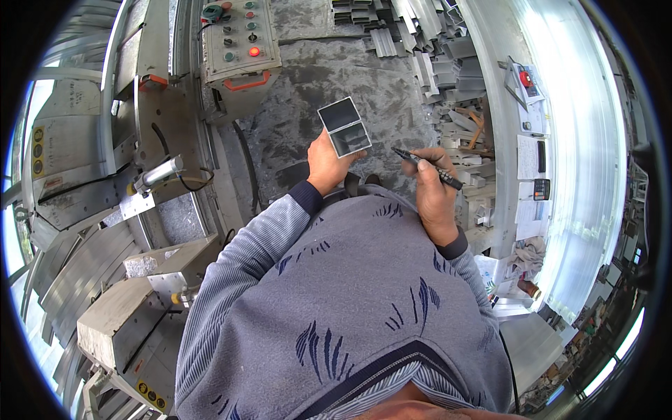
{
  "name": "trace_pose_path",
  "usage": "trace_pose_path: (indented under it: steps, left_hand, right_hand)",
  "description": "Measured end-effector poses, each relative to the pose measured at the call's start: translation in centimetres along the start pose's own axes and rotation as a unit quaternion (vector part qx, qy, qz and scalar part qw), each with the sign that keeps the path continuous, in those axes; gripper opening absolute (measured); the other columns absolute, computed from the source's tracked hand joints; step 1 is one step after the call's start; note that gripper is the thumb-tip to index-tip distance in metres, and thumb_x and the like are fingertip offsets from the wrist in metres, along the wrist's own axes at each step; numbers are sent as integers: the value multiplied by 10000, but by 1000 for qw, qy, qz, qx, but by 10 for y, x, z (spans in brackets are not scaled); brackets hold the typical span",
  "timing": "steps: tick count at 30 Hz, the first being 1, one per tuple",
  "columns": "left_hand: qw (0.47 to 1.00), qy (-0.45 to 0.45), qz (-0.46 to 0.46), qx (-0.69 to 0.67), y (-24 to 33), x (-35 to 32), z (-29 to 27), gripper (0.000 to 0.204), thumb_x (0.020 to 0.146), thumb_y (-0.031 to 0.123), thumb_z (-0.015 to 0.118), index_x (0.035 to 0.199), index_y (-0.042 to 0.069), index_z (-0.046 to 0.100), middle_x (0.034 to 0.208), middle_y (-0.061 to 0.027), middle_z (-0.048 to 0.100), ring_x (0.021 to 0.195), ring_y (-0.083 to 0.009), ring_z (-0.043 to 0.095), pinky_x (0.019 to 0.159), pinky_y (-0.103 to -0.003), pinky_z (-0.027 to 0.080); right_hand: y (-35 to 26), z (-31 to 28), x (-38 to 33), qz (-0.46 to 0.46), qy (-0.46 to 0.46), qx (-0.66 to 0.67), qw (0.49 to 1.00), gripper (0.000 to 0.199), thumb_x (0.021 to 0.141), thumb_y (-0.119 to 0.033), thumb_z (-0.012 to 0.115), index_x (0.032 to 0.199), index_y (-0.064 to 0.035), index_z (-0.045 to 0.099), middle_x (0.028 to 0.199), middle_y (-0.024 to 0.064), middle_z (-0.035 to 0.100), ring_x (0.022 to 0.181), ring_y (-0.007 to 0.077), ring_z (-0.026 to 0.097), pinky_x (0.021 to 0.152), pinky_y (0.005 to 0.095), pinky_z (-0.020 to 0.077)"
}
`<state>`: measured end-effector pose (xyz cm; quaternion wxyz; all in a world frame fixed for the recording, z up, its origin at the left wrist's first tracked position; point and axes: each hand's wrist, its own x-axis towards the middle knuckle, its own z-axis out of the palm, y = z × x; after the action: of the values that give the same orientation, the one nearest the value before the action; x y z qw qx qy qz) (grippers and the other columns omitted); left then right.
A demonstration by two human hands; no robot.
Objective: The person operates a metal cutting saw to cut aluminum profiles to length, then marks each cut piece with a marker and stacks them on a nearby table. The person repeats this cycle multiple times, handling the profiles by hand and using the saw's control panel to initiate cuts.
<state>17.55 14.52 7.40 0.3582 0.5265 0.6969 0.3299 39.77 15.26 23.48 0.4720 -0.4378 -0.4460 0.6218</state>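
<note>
Just beyond your waist, over the stained grey floor (301, 87), you hold up an open two-panel case (344, 127) with pale rims and dark faces. Your left hand (327, 162) grips it by its lower part, though some of the fingers are hidden behind it. Your right hand (435, 192) pinches a black marker pen (449, 179) between thumb and fingers, its narrow end angled towards the case but apart from it. As far as this shows, the case is open and the pen is ready in your grip, while pen and case have yet to meet; you can make out no clear marks on the dark faces, and whether the pen is capped is too small to tell. Ahead to your left stands a control box (273, 61) with a lit red button (254, 52) and an orange handle (246, 81), beside machinery carrying a silver cylinder (161, 173). To your right, cut metal profiles (427, 73) lie heaped along the floor's edge, and past them a long bench (500, 84) bears papers (528, 155), a dark calculator (541, 189) and a crumpled cloth (528, 255).
</note>
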Motion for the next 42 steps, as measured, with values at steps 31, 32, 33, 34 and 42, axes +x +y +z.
trace_pose_path:
  steps: [31, 32, 33, 34, 42]
  left_hand:
    - [990, -109, -67, -51, 5, 0, -26, 618, 729, 243, 997, 1208, 45, 661, 1112, -142, 805, 1067, -323, 770, 923, -420, 584]
    - [988, -120, -67, -66, 7, 0, -23, 596, 736, 254, 994, 1197, 42, 680, 1110, -139, 803, 1062, -312, 767, 923, -412, 581]
    - [986, -131, -67, -80, 9, 1, -20, 575, 744, 264, 990, 1186, 40, 699, 1108, -135, 801, 1058, -301, 763, 922, -404, 578]
    - [985, -134, -69, -84, 12, -2, -16, 520, 762, 261, 977, 1171, 40, 744, 1094, -136, 803, 1044, -290, 760, 918, -393, 571]
    - [869, -353, -97, -331, 57, -1, 9, 536, 836, 108, 925, 1297, -33, 690, 1137, -86, 747, 1038, -171, 692, 890, -326, 578]
  right_hand:
    - [16, 9, -46, -24, 78, -119, 990, 194, 1123, -139, 579, 1236, -2, 656, 823, 77, 690, 809, 170, 690, 781, 344, 574]
    - [16, 4, -51, -28, 83, -133, 987, 188, 1121, -129, 578, 1241, -6, 654, 817, 74, 692, 792, 166, 689, 765, 337, 574]
    - [17, -3, -57, -23, 93, -147, 985, 182, 1120, -119, 576, 1245, -10, 652, 812, 71, 693, 776, 161, 688, 750, 330, 574]
    - [19, -10, -62, -17, 103, -161, 981, 178, 1119, -109, 575, 1249, -14, 650, 806, 68, 695, 759, 157, 687, 735, 323, 574]
    - [39, -88, -104, 6, 199, -286, 937, 405, 931, -103, 792, 1278, -55, 588, 1086, 74, 757, 1012, 173, 722, 883, 341, 568]
